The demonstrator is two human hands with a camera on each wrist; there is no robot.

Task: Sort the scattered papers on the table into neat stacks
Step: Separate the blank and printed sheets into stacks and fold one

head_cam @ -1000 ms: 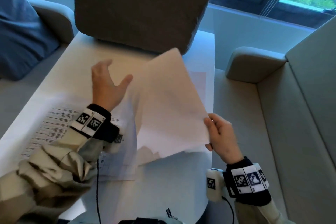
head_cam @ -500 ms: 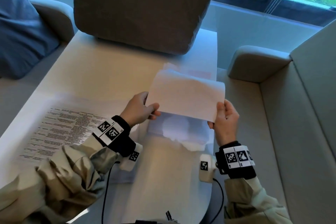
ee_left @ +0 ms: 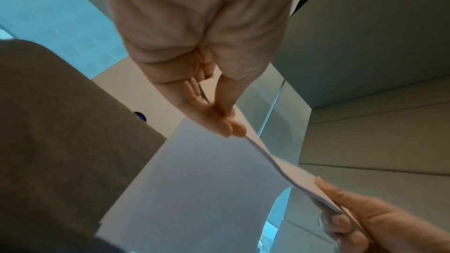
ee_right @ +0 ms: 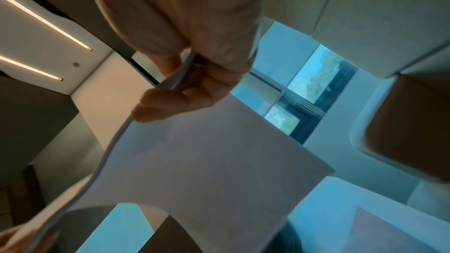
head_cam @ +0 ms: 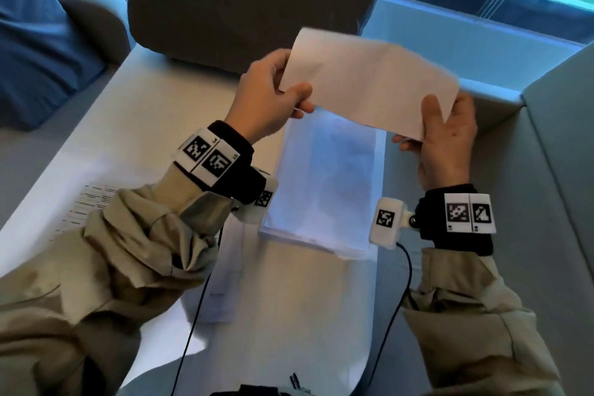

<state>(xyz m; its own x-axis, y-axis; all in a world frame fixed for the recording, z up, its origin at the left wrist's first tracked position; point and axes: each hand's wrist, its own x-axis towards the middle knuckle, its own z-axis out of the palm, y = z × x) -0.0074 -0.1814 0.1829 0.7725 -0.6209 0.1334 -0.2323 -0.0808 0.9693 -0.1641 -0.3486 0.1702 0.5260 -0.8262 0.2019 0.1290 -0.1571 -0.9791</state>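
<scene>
I hold a bundle of white sheets [head_cam: 369, 83] up in the air above the table [head_cam: 160, 112], edge toward me. My left hand [head_cam: 273, 93] pinches its left end, thumb in front. My right hand [head_cam: 446, 135] grips its right end. In the left wrist view the left hand [ee_left: 226, 122] pinches the bundle's corner [ee_left: 207, 180], and the right hand [ee_left: 353, 218] shows at the lower right. In the right wrist view the right hand [ee_right: 175, 93] clamps the sheets [ee_right: 207, 170]. A stack of white papers [head_cam: 324, 183] lies on the table beneath. A printed sheet [head_cam: 86, 202] lies at the left, partly under my sleeve.
A large grey-brown cushion [head_cam: 250, 0] stands at the table's far end. A blue cushion [head_cam: 35, 42] rests on the sofa at the left. A pale sofa [head_cam: 530, 202] runs along the table's right edge. Cables [head_cam: 199, 315] hang from both wrist cameras.
One second ago only the right hand held the sheets, fanned and tilted. The left hand then took the other end, and both hands have raised the bundle higher above the stack.
</scene>
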